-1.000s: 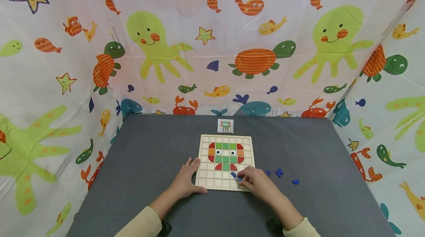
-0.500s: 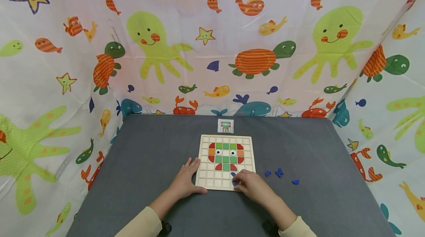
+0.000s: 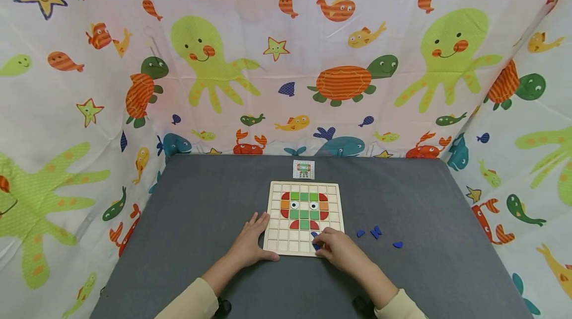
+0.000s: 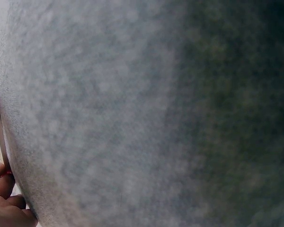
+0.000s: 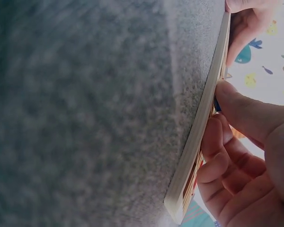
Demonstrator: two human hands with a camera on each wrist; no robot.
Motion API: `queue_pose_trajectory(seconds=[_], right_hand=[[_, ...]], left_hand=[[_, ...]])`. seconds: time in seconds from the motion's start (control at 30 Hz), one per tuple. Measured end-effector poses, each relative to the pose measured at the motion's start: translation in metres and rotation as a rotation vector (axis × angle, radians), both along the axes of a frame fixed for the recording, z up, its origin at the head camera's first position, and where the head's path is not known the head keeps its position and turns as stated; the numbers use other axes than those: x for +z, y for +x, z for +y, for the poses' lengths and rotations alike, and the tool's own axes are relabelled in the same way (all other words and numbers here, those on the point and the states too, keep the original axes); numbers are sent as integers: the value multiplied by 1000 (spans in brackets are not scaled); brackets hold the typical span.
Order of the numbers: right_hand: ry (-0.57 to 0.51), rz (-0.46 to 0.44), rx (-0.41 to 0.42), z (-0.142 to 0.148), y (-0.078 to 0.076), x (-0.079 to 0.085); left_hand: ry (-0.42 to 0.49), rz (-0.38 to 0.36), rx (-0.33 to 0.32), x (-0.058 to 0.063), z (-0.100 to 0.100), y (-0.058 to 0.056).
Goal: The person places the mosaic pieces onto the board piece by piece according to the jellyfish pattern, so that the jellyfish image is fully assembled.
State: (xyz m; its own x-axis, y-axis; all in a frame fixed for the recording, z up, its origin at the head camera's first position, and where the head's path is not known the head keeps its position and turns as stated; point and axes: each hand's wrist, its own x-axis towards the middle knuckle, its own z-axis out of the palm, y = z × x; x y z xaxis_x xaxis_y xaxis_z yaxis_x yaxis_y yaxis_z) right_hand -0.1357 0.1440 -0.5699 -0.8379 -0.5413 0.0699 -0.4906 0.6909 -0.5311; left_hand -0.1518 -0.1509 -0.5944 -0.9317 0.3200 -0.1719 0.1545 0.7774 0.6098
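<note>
A pale wooden grid board [image 3: 283, 246] lies on the grey table, bearing red, orange and green pieces and two eye pieces in a face-like pattern. My left hand [image 3: 248, 240] rests along its left side, fingers extended and thumb at the front left corner. Low on the board, my right hand [image 3: 340, 248] pinches a small blue piece [image 3: 316, 247] between thumb and fingers. In the right wrist view the blue piece [image 5: 217, 104] shows only as a sliver by the thumb, right at the board's edge. Just above it another blue piece [image 3: 314, 234] sits on the board, partly covered by the fingers.
Right of the board lie several loose blue pieces, among them a rounded one [image 3: 360, 233], a notched one [image 3: 376, 232] and a half-round one [image 3: 397, 245]. A small printed pattern card [image 3: 304, 169] lies behind the board. A sea-animal curtain [image 3: 268, 85] surrounds the table.
My right hand has moved slightly left and down over the board with the blue piece, then held nearly still. The left hand has stayed in place.
</note>
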Motion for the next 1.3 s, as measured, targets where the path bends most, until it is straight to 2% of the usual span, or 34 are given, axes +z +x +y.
queue_pose_trajectory(seconds=[0.63, 0.9, 1.07, 1.3], right_hand=[[-5, 19, -11, -2, 0, -2], [-27, 34, -46, 9, 4, 4], [-36, 47, -128, 26, 9, 10], [5, -19, -343, 57, 14, 13]], left_hand=[[4, 3, -6, 0, 0, 0], [2, -4, 5, 0, 0, 0], [0, -3, 10, 1, 0, 1], [4, 1, 6, 3, 1, 1]])
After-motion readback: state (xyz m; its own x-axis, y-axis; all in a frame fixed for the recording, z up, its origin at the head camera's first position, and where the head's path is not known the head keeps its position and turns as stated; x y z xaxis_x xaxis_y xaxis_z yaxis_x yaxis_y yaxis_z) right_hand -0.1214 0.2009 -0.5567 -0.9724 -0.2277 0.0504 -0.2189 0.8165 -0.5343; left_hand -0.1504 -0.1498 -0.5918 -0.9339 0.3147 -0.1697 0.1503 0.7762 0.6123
